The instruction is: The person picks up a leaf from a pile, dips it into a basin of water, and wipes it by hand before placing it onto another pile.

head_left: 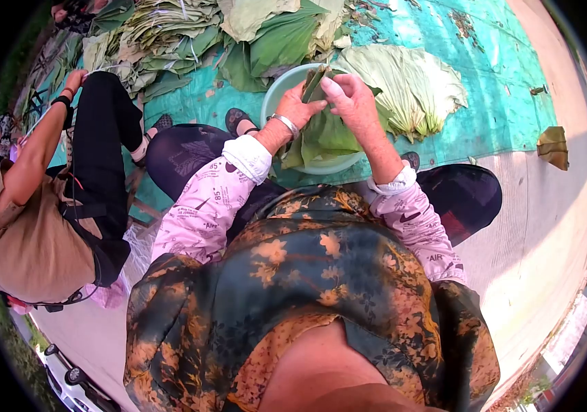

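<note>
matt, creased leaves (326, 137), smooth plastic-looking basin (272, 93) (plus a shiny metal bracelet (285, 124)), crinkled plasticky tarp (506, 89)

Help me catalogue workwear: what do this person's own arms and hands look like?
Pale pink sleeves printed with dark lettering, including "AIR", and curved tick-like marks, end in gathered whitish cuffs. A silvery bracelet circles the left wrist. The left hand and right hand wear no gloves.
</note>
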### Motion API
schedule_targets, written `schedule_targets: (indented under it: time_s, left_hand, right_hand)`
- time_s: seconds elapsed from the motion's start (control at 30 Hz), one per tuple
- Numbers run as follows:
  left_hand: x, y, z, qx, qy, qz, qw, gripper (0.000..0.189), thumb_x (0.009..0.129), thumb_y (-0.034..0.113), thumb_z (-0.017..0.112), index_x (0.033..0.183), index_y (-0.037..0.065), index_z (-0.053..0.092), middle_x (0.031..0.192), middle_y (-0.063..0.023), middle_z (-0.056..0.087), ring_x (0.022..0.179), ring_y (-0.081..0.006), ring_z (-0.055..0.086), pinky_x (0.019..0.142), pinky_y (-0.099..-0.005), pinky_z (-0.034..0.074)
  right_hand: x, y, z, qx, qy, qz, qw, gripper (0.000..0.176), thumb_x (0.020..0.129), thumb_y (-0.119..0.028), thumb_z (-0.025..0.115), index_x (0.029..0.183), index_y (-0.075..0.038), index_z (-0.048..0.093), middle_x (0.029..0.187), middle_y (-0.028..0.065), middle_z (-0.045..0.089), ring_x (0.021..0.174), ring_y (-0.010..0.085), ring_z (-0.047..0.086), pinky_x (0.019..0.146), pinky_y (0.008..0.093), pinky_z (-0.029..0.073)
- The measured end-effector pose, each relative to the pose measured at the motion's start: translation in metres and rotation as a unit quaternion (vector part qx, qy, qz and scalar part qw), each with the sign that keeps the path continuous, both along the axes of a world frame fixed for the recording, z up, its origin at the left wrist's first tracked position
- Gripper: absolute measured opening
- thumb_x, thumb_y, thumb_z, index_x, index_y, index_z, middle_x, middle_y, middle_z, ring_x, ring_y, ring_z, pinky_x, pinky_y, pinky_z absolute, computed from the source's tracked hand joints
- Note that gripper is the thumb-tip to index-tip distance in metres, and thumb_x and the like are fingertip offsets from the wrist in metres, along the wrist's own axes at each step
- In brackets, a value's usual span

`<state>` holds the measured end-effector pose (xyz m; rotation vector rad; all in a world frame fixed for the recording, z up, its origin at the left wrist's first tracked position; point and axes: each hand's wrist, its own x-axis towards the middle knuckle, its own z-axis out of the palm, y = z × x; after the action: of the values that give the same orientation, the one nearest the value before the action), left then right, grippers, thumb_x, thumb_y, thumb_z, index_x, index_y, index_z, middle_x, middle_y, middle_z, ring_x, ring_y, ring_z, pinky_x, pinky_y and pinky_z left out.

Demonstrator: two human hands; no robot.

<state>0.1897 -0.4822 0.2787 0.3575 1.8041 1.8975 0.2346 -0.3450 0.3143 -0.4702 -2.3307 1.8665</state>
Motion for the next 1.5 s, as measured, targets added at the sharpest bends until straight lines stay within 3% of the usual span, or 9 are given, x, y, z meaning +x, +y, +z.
schedule_targets:
  time_s: [0.13,0.3,0.6,0.67,0.77,0.87,1.03,1.33,1.5]
  left_hand:
    - [0.003,-0.001,-0.005,-0.018,0.044,-0.033,0.998,0.060,0.068,0.013,0.074,0.121,0.009,0.047,0.105,-0.0017,0.060,0.096,-0.0099,0.053,0.085,-0.0271,0.042]
    - [0.003,-0.009,0.003,0.042,-0.057,-0.059,0.996,0.057,0.072,0.019,0.074,0.120,0.007,0.046,0.108,-0.0022,0.057,0.097,-0.0117,0.052,0.084,-0.0279,0.043]
    - [0.010,-0.010,0.000,-0.004,-0.049,-0.050,0.998,0.053,0.077,0.028,0.069,0.120,0.007,0.047,0.107,-0.0029,0.057,0.098,-0.0100,0.050,0.084,-0.0264,0.042]
    - [0.010,-0.010,-0.008,0.066,-0.099,-0.054,0.991,0.049,0.081,0.030,0.064,0.120,0.007,0.047,0.107,-0.0030,0.056,0.097,-0.0099,0.051,0.083,-0.0262,0.042]
    - [0.010,-0.010,-0.003,0.135,-0.189,-0.039,0.972,0.044,0.085,0.032,0.058,0.120,0.007,0.046,0.106,-0.0031,0.056,0.094,-0.0103,0.052,0.082,-0.0262,0.043]
    - [0.009,-0.008,0.002,0.128,-0.198,-0.010,0.972,0.043,0.086,0.033,0.055,0.119,0.006,0.046,0.106,-0.0043,0.056,0.092,-0.0124,0.054,0.079,-0.0280,0.045]
    - [0.007,-0.008,-0.007,0.077,-0.127,0.014,0.989,0.040,0.082,0.021,0.062,0.115,0.002,0.049,0.102,-0.0062,0.058,0.088,-0.0136,0.056,0.075,-0.0303,0.047]
    - [-0.014,-0.018,0.003,0.014,-0.154,0.198,0.968,0.021,0.076,0.008,0.065,0.094,-0.001,0.059,0.084,-0.0069,0.062,0.069,-0.0158,0.057,0.064,-0.0308,0.047]
    - [-0.052,-0.054,0.021,0.064,-0.097,0.339,0.934,0.031,0.075,0.008,0.067,0.099,-0.004,0.053,0.094,-0.0144,0.060,0.078,-0.0254,0.061,0.065,-0.0386,0.052]
  right_hand:
    - [-0.005,0.001,-0.001,0.048,0.001,-0.006,0.999,0.057,0.074,-0.046,0.064,0.094,0.007,0.054,0.081,0.0163,0.062,0.073,0.0213,0.061,0.067,0.0320,0.049]
    - [-0.004,0.003,-0.013,-0.024,0.051,0.030,0.998,0.047,0.079,-0.039,0.061,0.096,0.004,0.055,0.080,0.0163,0.063,0.073,0.0212,0.061,0.066,0.0316,0.049]
    - [0.003,0.001,-0.020,0.013,0.057,0.045,0.997,0.038,0.080,-0.029,0.060,0.098,0.003,0.053,0.079,0.0150,0.062,0.071,0.0203,0.061,0.064,0.0316,0.048]
    - [0.000,0.006,-0.037,-0.022,0.081,0.051,0.995,0.032,0.080,-0.024,0.059,0.096,0.003,0.053,0.077,0.0138,0.062,0.068,0.0196,0.060,0.062,0.0318,0.048]
    - [-0.002,0.020,-0.050,0.099,0.095,0.060,0.989,0.022,0.078,-0.013,0.054,0.094,0.002,0.053,0.070,0.0096,0.059,0.061,0.0157,0.055,0.058,0.0300,0.046]
    - [-0.001,0.017,-0.045,-0.062,0.055,0.042,0.996,0.020,0.077,-0.007,0.050,0.095,0.002,0.053,0.065,0.0050,0.054,0.058,0.0118,0.050,0.055,0.0275,0.044]
    - [0.008,0.003,-0.013,-0.156,0.004,0.054,0.986,0.024,0.075,-0.005,0.049,0.099,-0.002,0.053,0.077,0.0021,0.056,0.069,0.0094,0.052,0.059,0.0236,0.043]
    - [0.000,0.016,-0.004,-0.180,-0.014,0.075,0.981,0.029,0.077,-0.007,0.049,0.105,-0.003,0.054,0.093,0.0037,0.059,0.082,0.0122,0.055,0.073,0.0268,0.045]
    - [-0.004,0.061,0.001,-0.160,0.043,-0.019,0.986,0.025,0.078,-0.004,0.049,0.102,-0.001,0.055,0.093,0.0052,0.061,0.083,0.0132,0.057,0.074,0.0272,0.046]
